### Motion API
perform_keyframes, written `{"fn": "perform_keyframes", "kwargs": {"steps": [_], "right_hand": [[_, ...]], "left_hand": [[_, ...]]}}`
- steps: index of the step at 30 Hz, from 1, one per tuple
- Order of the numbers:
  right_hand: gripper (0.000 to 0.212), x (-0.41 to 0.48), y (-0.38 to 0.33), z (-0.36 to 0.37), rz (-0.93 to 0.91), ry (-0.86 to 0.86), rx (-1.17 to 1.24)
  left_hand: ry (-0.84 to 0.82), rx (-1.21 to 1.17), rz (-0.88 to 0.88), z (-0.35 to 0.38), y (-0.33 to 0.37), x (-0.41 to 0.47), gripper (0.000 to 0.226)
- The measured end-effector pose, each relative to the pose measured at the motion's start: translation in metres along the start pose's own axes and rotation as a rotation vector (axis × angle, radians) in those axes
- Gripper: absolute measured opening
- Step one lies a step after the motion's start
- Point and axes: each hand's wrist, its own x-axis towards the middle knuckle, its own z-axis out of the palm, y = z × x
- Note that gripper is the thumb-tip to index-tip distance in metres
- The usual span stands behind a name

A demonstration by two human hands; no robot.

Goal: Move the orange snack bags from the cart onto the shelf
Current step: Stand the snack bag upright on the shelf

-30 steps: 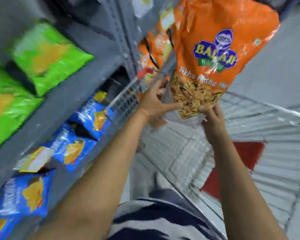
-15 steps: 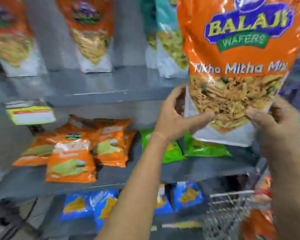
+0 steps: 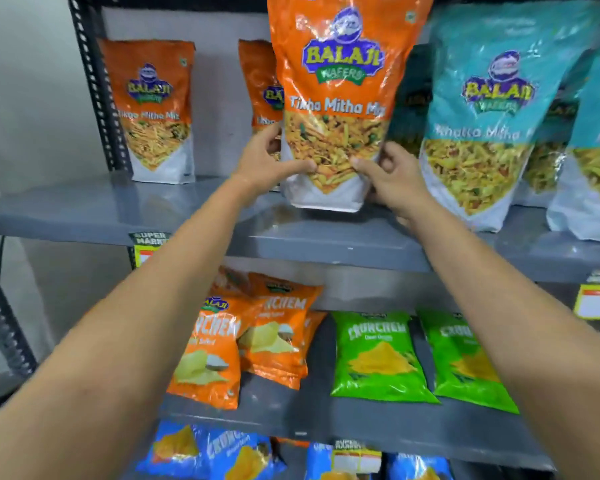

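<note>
Both of your hands grip one tall orange snack bag by its lower corners, holding it upright at the top shelf. Your left hand pinches the left edge, thumb across the front; your right hand closes on the right edge the same way. The bag is glossy orange at the top with a blue and yellow "BALAJI WAFERS" logo, white lettering reading "Tikha Mitha Mix", a picture of yellow fried mix beneath, and a white base. Its base sits at the front of the grey shelf; whether it touches is hard to tell.

Two matching orange bags stand further back: one at far left, one partly hidden behind the held bag. To the right stand teal bags of the same brand. On the shelf below lie smaller orange chip packets and green packets; blue packets sit lower still.
</note>
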Motion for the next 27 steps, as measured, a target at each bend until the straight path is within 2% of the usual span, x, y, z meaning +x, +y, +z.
{"fn": "perform_keyframes", "kwargs": {"steps": [6,9,12,14,16,18,20,24,27], "right_hand": [[0.018,0.034,0.036,0.021,0.100,-0.144,-0.146],[0.026,0.033,0.039,0.020,0.119,-0.162,-0.196],[0.040,0.024,0.032,0.019,0.070,-0.107,-0.375],[0.044,0.010,0.023,0.014,-0.056,-0.018,-0.586],[0.038,-0.012,0.010,0.004,-0.259,0.091,-0.849],[0.034,-0.044,0.001,-0.011,-0.436,0.259,-1.132],[0.038,-0.088,0.003,-0.028,-0.495,0.401,-1.317],[0.041,-0.195,0.038,-0.081,-0.402,0.501,-1.454],[0.042,-0.283,0.070,-0.124,-0.119,0.533,-1.558]], "left_hand": [[-0.072,0.044,-0.163,-0.013,-0.040,0.024,0.064],[-0.101,0.029,-0.214,-0.014,-0.042,0.026,0.065],[-0.107,0.029,-0.233,-0.014,-0.043,0.019,0.068],[-0.054,0.095,-0.216,-0.012,-0.043,0.009,0.072],[0.045,0.304,-0.134,-0.011,-0.037,-0.006,0.069],[0.117,0.590,0.055,-0.007,-0.029,-0.025,0.061],[0.180,0.704,0.245,0.004,-0.018,-0.049,0.051],[0.212,0.508,0.472,0.066,-0.010,-0.112,0.032],[0.104,0.353,0.482,0.143,-0.021,-0.174,0.028]]}}
